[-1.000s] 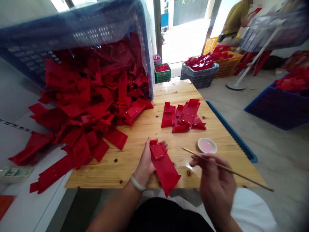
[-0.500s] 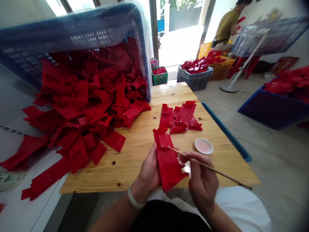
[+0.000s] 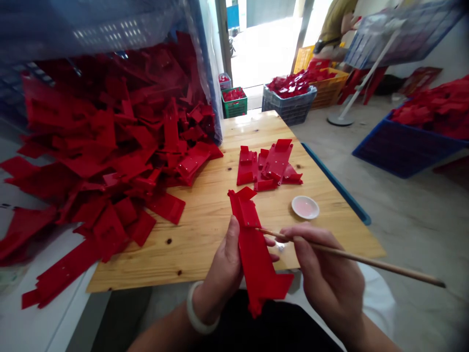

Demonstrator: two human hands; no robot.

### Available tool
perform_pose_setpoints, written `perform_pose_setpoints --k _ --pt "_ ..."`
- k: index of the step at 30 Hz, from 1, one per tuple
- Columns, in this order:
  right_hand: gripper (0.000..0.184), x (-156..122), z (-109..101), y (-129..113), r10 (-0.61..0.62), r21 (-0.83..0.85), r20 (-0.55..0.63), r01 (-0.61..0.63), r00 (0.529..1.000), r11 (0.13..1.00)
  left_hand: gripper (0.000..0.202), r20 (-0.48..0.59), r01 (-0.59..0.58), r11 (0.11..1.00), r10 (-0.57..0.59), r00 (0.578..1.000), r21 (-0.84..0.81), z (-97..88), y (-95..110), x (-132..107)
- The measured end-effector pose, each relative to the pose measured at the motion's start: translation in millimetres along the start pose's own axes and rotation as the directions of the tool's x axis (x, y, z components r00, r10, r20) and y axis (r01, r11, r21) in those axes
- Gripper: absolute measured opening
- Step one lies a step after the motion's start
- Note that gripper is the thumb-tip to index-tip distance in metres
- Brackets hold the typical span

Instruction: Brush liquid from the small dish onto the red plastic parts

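Observation:
My left hand (image 3: 226,259) grips a long red plastic part (image 3: 254,254) by its left edge, thumb on top and fingertips showing past the right edge. The part is tilted, with flaps bent up at both ends. Between the thumb and fingers of my right hand (image 3: 326,274) is a thin wooden brush (image 3: 351,254). Its tip lies at the right edge of the part, beside the raised flap section; whether it touches cannot be made out. A small white dish (image 3: 305,208) with pale pinkish content stands beyond my right hand. Several similar red parts (image 3: 269,164) lie farther back.
A tipped blue basket (image 3: 205,63) lined with clear plastic spills a heap of red parts (image 3: 128,161) over the left of the wooden table (image 3: 205,234). Crates of red parts (image 3: 289,105) stand on the floor beyond. A person (image 3: 335,29) sits at the back right.
The view has tipped downward and shifted slightly. The brush tip has moved from the part's surface to its right edge, and my right hand has moved right. The part has turned slightly.

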State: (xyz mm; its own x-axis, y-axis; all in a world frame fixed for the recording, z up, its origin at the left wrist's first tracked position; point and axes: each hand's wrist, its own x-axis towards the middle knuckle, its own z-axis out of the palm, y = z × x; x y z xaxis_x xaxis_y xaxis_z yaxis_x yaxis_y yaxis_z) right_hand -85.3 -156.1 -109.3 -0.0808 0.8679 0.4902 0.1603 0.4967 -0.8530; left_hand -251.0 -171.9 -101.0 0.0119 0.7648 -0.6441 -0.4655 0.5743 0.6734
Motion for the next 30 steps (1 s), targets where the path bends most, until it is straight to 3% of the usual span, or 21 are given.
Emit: perform_pose_setpoints --k 3,8,14,22,26,30 --pt "0.026 3 2 1 -0.037 -0.013 0.021 0.038 0.999 0.999 0.082 -0.018 0.030 1.000 -0.030 0.999 0.001 0.7 2 0" --pt "0.026 7 5 4 -0.081 -0.032 0.041 0.082 0.996 0.996 0.076 0.035 -0.024 1.000 0.024 0.999 0.017 3.0 3 0" --pt "0.026 6 6 5 -0.048 -0.011 0.077 0.049 0.996 0.999 0.060 0.036 -0.054 0.997 0.057 0.998 -0.062 3.6 5 5" --pt "0.027 3 1 6 -0.026 -0.034 0.072 0.029 0.997 0.999 0.079 0.052 0.082 0.991 -0.076 0.996 -0.110 0.0 9 9" --pt "0.024 4 0 6 0.063 0.013 0.024 -0.063 0.998 0.998 0.089 0.102 0.246 0.958 -0.233 0.967 -0.147 -1.1 13 9" --pt "0.022 7 0 9 0.092 0.078 0.050 -0.096 0.994 0.992 0.090 0.136 0.297 0.942 -0.277 0.951 -0.159 -0.1 16 8"
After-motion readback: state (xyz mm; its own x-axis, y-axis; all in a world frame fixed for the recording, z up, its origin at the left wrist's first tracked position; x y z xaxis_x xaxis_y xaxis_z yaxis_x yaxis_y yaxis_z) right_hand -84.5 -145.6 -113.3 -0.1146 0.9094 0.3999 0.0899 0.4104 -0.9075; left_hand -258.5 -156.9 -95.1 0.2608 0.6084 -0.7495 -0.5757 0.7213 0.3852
